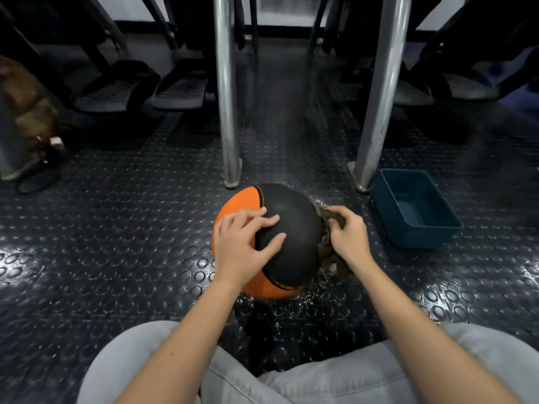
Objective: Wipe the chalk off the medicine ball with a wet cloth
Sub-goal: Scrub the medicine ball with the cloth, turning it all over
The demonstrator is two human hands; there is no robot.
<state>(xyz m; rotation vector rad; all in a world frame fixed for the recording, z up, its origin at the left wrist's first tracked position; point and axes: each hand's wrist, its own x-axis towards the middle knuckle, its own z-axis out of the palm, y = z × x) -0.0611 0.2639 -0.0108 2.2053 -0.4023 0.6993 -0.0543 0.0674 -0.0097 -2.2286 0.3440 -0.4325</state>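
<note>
Head view, looking down past knees in grey trousers. At centre, on dark studded rubber floor: orange-and-black medicine ball, sitting directly on the floor, just this side of two shiny uprights, near metal leg and far metal leg. Left hand laid on the ball's upper left, palm over the orange panel, fingers spread and only lightly bent onto the black panel; flat contact, nothing enclosed, steadying rather than clutching. Right hand against the ball's right flank, fingers curled tight round a bunched brownish cloth; cloth pressed between hand and ball, touching the black panel, with a loose end trailing to the floor below the wrist. Scatter of water droplets glinting on the floor around and in front of the ball, thickest on its right side. To the right, near the ball but apart from it, just beside the foot of the far leg: teal plastic tub, rectangular, open-topped; contents hard to make out. Further back, under dark machine frames: ridged foot pedals, blurred. Left edge dim and smeared, objects there unreadable.
</note>
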